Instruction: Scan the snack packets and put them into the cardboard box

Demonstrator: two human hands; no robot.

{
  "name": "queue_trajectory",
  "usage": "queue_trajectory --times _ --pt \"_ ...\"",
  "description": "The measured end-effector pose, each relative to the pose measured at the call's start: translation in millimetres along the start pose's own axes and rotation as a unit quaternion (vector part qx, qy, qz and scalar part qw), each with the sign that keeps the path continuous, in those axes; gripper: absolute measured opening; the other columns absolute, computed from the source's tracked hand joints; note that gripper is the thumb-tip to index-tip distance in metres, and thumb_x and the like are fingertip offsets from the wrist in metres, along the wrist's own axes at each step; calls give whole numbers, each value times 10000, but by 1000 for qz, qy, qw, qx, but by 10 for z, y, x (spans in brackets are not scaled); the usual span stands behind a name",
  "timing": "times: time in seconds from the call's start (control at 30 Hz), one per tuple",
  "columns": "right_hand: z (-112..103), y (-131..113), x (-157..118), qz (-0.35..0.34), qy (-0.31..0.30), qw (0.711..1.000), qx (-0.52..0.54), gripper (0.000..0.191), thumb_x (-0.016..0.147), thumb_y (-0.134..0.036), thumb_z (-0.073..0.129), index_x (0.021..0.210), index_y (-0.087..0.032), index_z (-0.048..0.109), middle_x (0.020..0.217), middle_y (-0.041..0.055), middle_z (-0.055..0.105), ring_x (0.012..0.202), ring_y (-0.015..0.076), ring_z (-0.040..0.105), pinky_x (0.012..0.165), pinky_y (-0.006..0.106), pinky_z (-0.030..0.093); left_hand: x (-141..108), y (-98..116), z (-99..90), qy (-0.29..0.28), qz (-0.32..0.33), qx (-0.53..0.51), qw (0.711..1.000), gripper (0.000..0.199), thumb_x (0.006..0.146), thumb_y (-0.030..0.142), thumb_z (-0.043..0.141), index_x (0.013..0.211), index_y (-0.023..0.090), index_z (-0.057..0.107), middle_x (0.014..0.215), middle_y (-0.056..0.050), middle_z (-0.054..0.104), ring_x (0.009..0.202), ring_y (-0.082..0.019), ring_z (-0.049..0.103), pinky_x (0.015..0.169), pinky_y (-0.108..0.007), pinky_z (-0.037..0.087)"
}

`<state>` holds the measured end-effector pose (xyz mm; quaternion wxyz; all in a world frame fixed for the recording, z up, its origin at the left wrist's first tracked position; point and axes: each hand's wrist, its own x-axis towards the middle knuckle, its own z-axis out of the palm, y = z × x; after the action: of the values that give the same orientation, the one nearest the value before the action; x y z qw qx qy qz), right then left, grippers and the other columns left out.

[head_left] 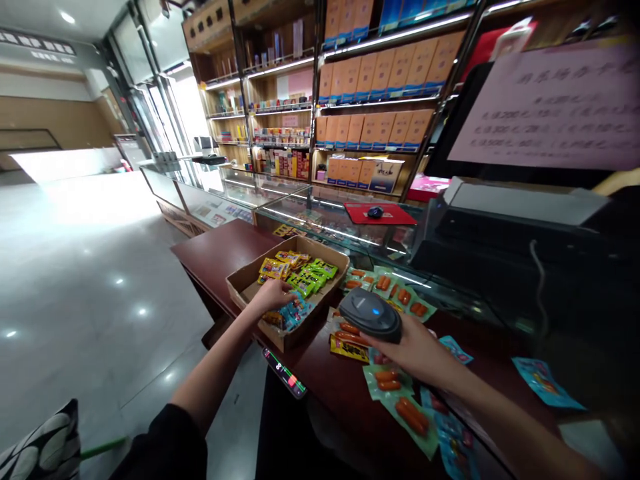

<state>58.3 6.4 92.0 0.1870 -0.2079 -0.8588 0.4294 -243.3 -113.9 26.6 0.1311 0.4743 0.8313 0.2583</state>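
Observation:
My right hand [417, 347] is wrapped round a dark grey barcode scanner [371, 312] with a small blue light on top. It hovers over packs of sausages [387, 380] and a yellow snack packet [350, 348] on the counter. Inside a shallow cardboard box [239, 293], my left hand [273, 295] has its fingers closed at the edge of a blue snack packet [299, 310]; the fingertips are partly hidden. Yellow packets [274, 268] and green packets [313, 277] lie beside it in the box.
The dark red counter [220, 247] carries more sausage packs [403, 293] and blue packets [545, 382]. A phone [284, 373] lies at its front edge. Behind are a glass display case [320, 217], a red mouse pad [393, 215] and a monitor with a pink paper [555, 113].

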Motion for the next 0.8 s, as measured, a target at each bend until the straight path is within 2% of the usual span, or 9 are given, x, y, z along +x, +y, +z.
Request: queue_trajectory --times 0.1,0.17,0.27,0.4,0.47,0.57,0.67,0.8 --pt "-59 63 -37 -30 14 999 8 385 749 -384 734 1092 -210 710 995 62 771 956 275 720 838 392 589 -4 151 6 35 16 34 999 362 768 381 659 1030 157 773 971 -119 758 978 -279 675 896 -325 469" --pt "-137 108 -98 -23 24 999 2 376 751 -362 735 1094 -209 711 1030 58 767 964 276 719 867 400 578 0 329 31 49 41 28 998 363 772 392 668 1033 164 776 1018 -127 752 1040 -299 660 958 -349 450" --pt "-294 127 -255 14 47 999 -17 327 733 -360 748 1019 -202 733 955 55 777 932 289 723 809 391 591 15 696 131 49 82 10 995 368 785 418 658 1041 182 778 1067 -113 743 1067 -299 648 976 -354 446" --pt "-522 124 -548 71 74 995 -10 334 754 -383 723 1027 -189 721 839 60 774 831 284 729 706 376 599 45 1283 407 4 152 -19 988 388 797 406 647 1104 196 757 1056 -93 743 1021 -271 653 938 -333 462" --pt "-643 162 -707 84 84 993 -7 335 772 -385 707 1045 -190 711 871 62 775 834 273 729 728 371 595 55 1591 607 -15 192 -30 981 373 794 380 653 1097 190 759 1052 -95 741 1012 -267 650 934 -330 462" --pt "-851 272 -958 72 126 989 -24 334 769 -370 712 1050 -189 716 999 71 769 947 272 713 851 380 567 58 2053 980 -58 251 -44 965 310 795 344 652 1029 181 774 983 -97 745 968 -261 656 898 -321 471" --pt "-1085 392 -1232 80 160 983 -48 324 790 -372 689 1050 -181 722 1041 76 762 1002 278 697 904 390 543 58 2497 1434 -101 312 -49 944 248 796 326 649 948 177 775 874 -86 730 886 -242 657 846 -307 480" --pt "-1379 533 -1619 123 216 967 -63 351 783 -371 687 1081 -186 710 1066 76 757 1027 286 689 912 391 539 76 3036 2091 -115 344 -40 931 276 781 360 669 963 170 754 923 -101 701 916 -251 645 840 -313 485"
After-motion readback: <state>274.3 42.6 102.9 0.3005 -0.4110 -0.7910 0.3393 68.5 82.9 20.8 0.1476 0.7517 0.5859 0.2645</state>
